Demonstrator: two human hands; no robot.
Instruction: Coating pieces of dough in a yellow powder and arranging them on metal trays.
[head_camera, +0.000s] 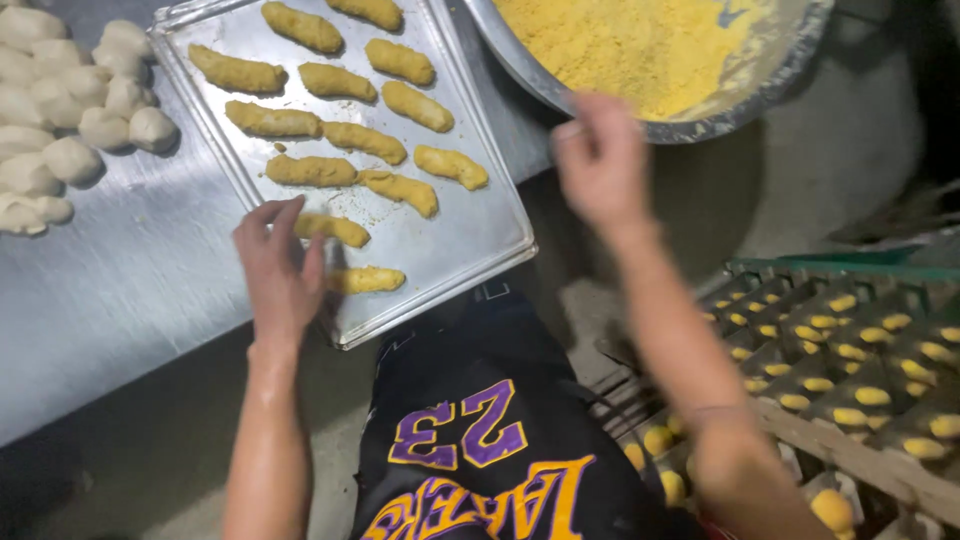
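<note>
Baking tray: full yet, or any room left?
Not full. The baking tray has crumb-coated pieces across most of it, but its right side and near corner are bare. Left hand touches the nearest pieces.

steel table (130, 290) | baking tray (470, 235) (crumbed) | dough balls (70, 110)
</note>
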